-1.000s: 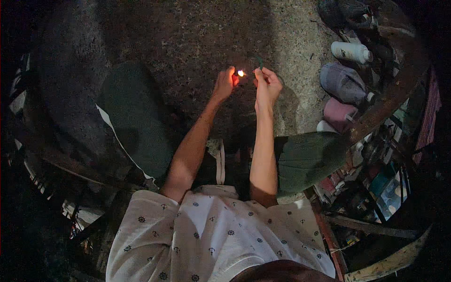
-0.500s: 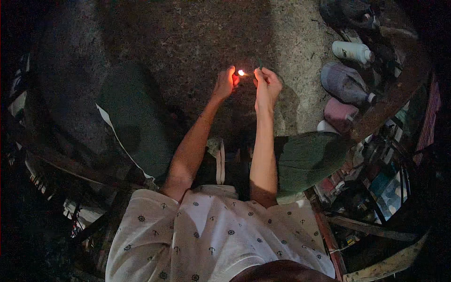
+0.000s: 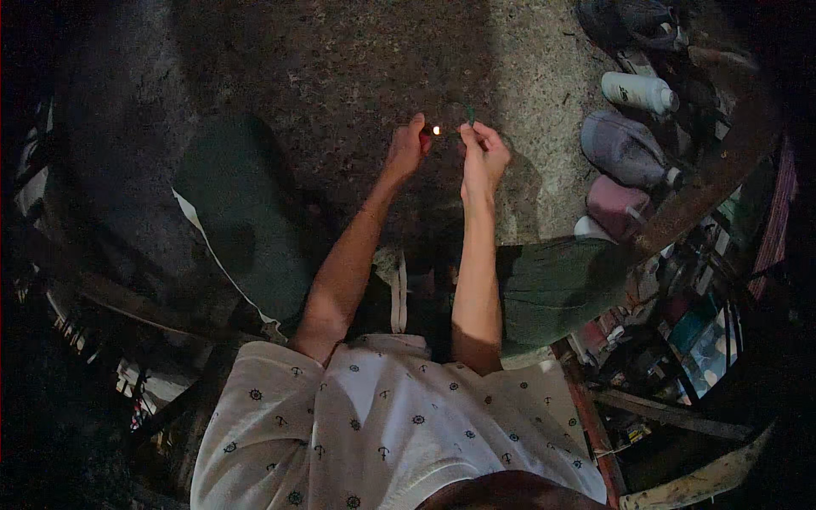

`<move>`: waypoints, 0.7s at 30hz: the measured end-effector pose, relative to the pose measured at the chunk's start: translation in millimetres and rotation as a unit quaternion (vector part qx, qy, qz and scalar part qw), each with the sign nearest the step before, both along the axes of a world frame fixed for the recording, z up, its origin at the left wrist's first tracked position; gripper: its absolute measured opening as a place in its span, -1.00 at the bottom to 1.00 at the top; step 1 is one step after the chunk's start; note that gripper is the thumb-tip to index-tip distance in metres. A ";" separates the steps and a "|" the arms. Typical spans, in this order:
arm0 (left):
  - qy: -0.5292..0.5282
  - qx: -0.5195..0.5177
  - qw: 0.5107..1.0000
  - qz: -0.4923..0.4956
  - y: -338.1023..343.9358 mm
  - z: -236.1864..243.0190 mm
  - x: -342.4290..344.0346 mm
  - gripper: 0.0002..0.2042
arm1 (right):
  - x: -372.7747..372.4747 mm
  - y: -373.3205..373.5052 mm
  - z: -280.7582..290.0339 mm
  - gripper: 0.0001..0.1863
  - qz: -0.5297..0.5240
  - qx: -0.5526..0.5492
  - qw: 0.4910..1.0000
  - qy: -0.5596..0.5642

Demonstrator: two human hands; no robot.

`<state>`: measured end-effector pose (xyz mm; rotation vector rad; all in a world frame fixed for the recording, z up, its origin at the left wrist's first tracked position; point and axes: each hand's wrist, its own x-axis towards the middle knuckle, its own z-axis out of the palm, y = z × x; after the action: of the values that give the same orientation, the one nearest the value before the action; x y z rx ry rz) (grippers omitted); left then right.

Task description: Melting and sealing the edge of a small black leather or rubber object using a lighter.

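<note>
My left hand (image 3: 405, 153) is closed around a small, mostly hidden red lighter (image 3: 427, 135). A small bright flame (image 3: 437, 131) shows at its end, towards my other hand. Just to the right, my right hand (image 3: 485, 160) pinches a thin green strand (image 3: 471, 113) between thumb and fingers. Its upper end sticks up past the fingertips; whether it is wire or cord I cannot tell. The flame and the right fingertips are a short gap apart.
Speckled rough floor (image 3: 365, 64) lies beneath my hands. At the right stand or lie a white bottle (image 3: 636, 92), a greyish jug (image 3: 620, 146) and a pinkish container (image 3: 614, 202), beside a brown curved edge (image 3: 701, 200). My green-trousered knees flank my arms.
The flame has become smaller and dimmer, and the red glow on my left fingers has faded. The green strand shows more clearly. Both hands have stayed almost in place.
</note>
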<state>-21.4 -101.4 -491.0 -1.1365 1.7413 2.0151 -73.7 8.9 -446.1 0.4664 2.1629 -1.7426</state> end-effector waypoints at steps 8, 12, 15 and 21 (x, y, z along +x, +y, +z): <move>-0.026 -0.061 0.983 0.169 -24.2 1.3 -3.0 -0.37 | -0.9 3.3 11.5 -0.75 -0.032 -0.031 0.999 -0.020; 0.127 -0.287 0.933 0.174 -38.9 21.5 -30.6 -0.55 | -2.6 6.4 20.4 -0.74 -0.046 -0.019 0.998 -0.047; 0.100 -0.302 0.946 0.069 -36.5 85.4 -79.8 -0.62 | -2.9 18.8 21.0 -0.70 -0.061 -0.009 0.996 -0.060; 0.127 -0.272 0.949 -0.100 -16.4 158.3 -129.2 -0.57 | -4.5 38.7 21.7 -0.72 -0.092 -0.018 0.988 -0.123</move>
<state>-150.7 -117.7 -332.7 -0.7994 2.5346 1.6608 -78.2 47.6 -424.4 0.8464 1.9645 -1.7109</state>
